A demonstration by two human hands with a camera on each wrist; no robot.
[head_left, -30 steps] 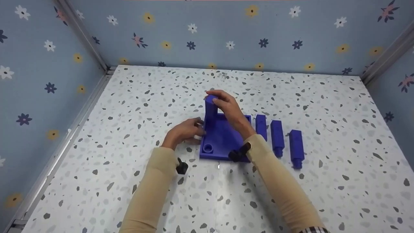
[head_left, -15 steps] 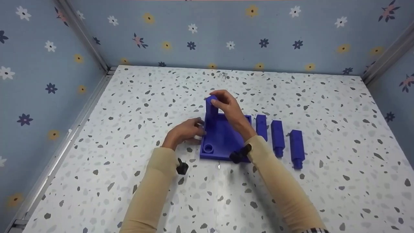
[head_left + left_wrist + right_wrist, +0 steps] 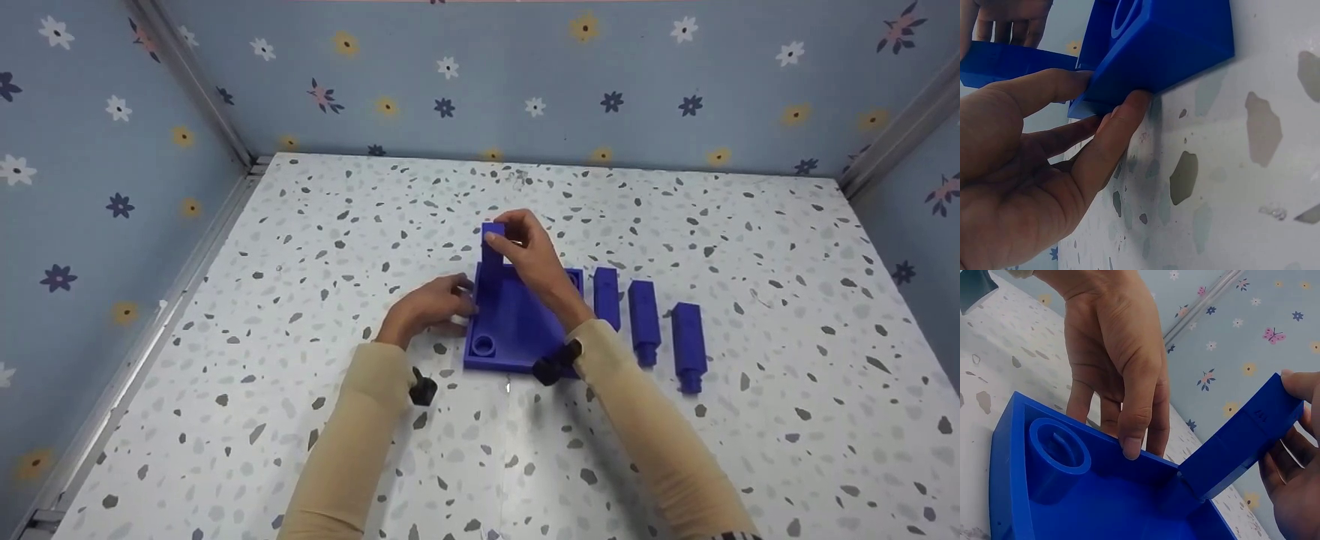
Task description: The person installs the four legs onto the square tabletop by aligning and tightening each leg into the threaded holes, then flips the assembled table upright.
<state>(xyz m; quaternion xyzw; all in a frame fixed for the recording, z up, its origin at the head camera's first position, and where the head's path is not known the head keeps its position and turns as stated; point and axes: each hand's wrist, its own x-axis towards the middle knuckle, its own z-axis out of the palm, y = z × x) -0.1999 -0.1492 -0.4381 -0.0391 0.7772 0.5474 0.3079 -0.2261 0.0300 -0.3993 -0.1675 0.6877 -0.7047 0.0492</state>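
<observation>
A blue square tabletop (image 3: 521, 324) lies with its raised rim upward, ring-shaped sockets in its corners. My left hand (image 3: 431, 302) pinches its left wall; in the right wrist view the thumb (image 3: 1132, 447) lies over the rim and the fingers are behind the wall. At the far left corner a blue table leg (image 3: 492, 259) stands nearly upright, its lower end at the corner socket. My right hand (image 3: 537, 259) grips this leg near its top between thumb and fingers. How deep the leg sits in the socket cannot be seen.
Three more blue legs lie right of the tabletop: a near one (image 3: 606, 296), a middle one (image 3: 643, 319) and an outer one (image 3: 688, 345), two with knobbed ends showing. The near left socket (image 3: 483, 346) holds nothing. Flowered panels (image 3: 487, 82) border the speckled table (image 3: 360, 202).
The leg has turned in my right hand, its top face now squarer to the view and slightly farther right. My right fingers have shifted round it. The left hand stays on the wall.
</observation>
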